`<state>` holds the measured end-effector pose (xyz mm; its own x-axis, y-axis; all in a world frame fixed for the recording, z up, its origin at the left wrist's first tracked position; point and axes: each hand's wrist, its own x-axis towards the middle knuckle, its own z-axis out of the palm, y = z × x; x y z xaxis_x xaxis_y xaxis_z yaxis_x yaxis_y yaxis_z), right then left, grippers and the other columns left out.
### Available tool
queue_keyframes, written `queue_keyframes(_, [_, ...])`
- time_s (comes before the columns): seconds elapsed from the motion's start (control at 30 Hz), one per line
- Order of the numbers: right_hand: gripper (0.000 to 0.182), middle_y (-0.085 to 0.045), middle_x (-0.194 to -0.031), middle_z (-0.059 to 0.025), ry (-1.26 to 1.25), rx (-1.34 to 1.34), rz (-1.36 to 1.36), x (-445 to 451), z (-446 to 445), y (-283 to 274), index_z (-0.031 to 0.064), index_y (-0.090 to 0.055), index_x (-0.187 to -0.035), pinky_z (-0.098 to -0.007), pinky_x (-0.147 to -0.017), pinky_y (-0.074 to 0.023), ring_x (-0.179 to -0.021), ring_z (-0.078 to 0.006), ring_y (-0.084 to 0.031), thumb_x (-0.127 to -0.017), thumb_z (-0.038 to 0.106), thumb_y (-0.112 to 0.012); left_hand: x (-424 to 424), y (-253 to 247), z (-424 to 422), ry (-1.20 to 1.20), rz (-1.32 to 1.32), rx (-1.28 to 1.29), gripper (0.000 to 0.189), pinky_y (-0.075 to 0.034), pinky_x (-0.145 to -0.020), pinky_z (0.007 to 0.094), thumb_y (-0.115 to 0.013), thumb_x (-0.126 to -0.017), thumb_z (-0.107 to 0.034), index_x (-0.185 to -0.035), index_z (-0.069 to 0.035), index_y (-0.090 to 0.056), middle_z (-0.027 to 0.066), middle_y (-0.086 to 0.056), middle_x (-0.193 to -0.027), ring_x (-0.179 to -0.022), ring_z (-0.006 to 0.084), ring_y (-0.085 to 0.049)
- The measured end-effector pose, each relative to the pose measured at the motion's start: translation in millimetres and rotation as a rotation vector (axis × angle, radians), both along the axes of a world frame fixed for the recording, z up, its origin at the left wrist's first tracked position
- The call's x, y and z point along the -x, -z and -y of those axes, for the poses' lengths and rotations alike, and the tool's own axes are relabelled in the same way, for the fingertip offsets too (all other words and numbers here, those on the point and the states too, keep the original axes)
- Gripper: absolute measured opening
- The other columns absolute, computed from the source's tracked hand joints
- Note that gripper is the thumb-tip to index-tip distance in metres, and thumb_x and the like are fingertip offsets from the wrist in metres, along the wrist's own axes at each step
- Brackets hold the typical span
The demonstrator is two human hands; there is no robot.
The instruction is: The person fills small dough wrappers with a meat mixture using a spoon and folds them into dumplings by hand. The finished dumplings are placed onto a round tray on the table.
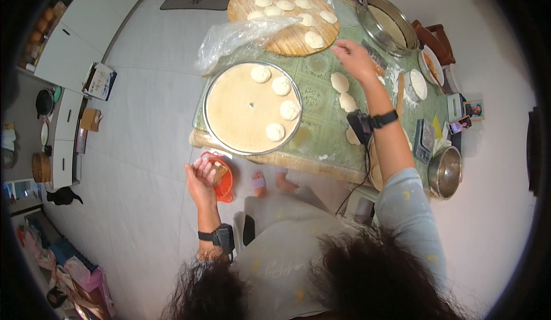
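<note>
My left hand (pixel 202 182) is palm up beside the table, its fingers loosely spread and dusted white, with nothing seen in it. Just beyond its fingers is a red plastic bin (pixel 224 186) on the floor. My right hand (pixel 355 60) reaches over the table near the edge of a round slatted board (pixel 245 8) bearing flat dough pieces, its fingers slightly apart and no object visible in them. The nearest dough piece (pixel 314 40) lies apart from my fingertips. A round steamer tray (pixel 232 109) with a tan liner carries several pleated buns (pixel 281 86) along its right side.
Clear plastic film (pixel 236 40) partly covers the board. Dough rounds (pixel 340 82) lie on the green tablecloth (pixel 316 118). At right are a steamer pot (pixel 381 32), flour bowl (pixel 415 85), rolling pin (pixel 400 92), scale (pixel 424 139) and metal bowl (pixel 445 171). A black cat (pixel 63 196) is at left.
</note>
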<state>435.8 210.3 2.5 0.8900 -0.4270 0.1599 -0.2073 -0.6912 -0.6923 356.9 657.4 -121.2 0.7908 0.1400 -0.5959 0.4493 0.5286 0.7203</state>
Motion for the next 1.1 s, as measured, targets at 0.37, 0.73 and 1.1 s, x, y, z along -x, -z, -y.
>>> queue_keyframes(0.37, [0.044, -0.059, -0.105, -0.0217, 0.167, 0.267, -0.404, -99, 50, 96, -0.0015, -0.061, -0.097, -0.0419, -0.081, -0.0465, -0.098, -0.0354, -0.057, -0.079, 0.039, -0.060, 30, -3, -21, -0.137, -0.041, -0.109, 0.063, -0.032, -0.101, 0.0370, -0.039, -0.091, -0.052, -0.123, 0.002, -0.042, 0.0172, -0.046, -0.126, -0.121, 0.0275, -0.041])
queue_keyframes(0.73, [0.044, -0.064, -0.096, -0.0187, 0.114, 0.106, -0.143, -113, 75, 125, -0.0011, -0.064, -0.094, -0.0375, -0.075, -0.0475, -0.087, -0.0321, -0.061, -0.072, 0.037, -0.068, 37, -11, 6, -0.164, -0.037, -0.099, 0.052, -0.043, -0.084, 0.0298, -0.039, -0.094, -0.047, -0.113, 0.001, -0.048, 0.0113, -0.054, -0.111, -0.100, 0.0196, -0.052])
queue_keyframes(1.1, [0.045, -0.063, -0.091, -0.0184, -0.290, 0.374, -0.675, 19, 114, 71, 0.0002, -0.065, -0.089, -0.0372, -0.073, -0.0468, -0.085, -0.0318, -0.060, -0.064, 0.037, -0.070, 25, 3, 10, -0.029, 0.002, -0.056, 0.056, -0.040, -0.094, 0.0337, -0.041, -0.092, -0.048, -0.120, 0.000, -0.046, 0.0137, -0.050, -0.122, -0.112, 0.0228, -0.048])
